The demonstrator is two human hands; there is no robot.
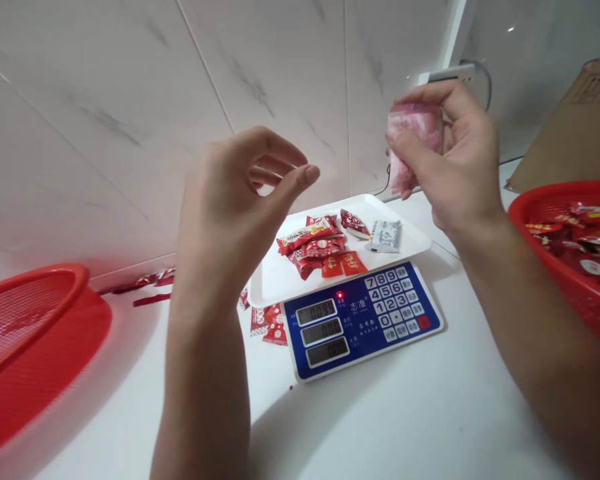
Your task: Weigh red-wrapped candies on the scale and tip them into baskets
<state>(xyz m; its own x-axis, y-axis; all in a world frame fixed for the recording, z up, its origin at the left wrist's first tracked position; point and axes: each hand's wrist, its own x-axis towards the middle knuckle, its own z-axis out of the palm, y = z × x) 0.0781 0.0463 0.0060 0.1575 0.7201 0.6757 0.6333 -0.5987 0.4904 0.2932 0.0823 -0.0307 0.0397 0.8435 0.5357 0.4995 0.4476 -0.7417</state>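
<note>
My right hand (460, 153) is raised at the upper right, fingers and thumb closed round a pink-and-white wrapped packet (415, 137). My left hand (245, 180) hovers left of the tray, loosely curled with nothing visible in it; the thumb tip is close to the index finger. Between and below the hands stands a blue-and-white digital scale (365, 320), its display lit. On the scale's white tray (405, 243) lie several red snack packets (313, 233), a dark red packet (355, 225), an orange-red packet (345, 265) and a silvery white packet (385, 237).
A red plastic basket (45, 347) stands at the left. Another red basket (530, 207), holding several wrapped snacks, is at the right, with a cardboard box (565, 127) behind it. Red packets (275, 327) lie beside the scale on the white table (430, 413). A tiled wall rises behind.
</note>
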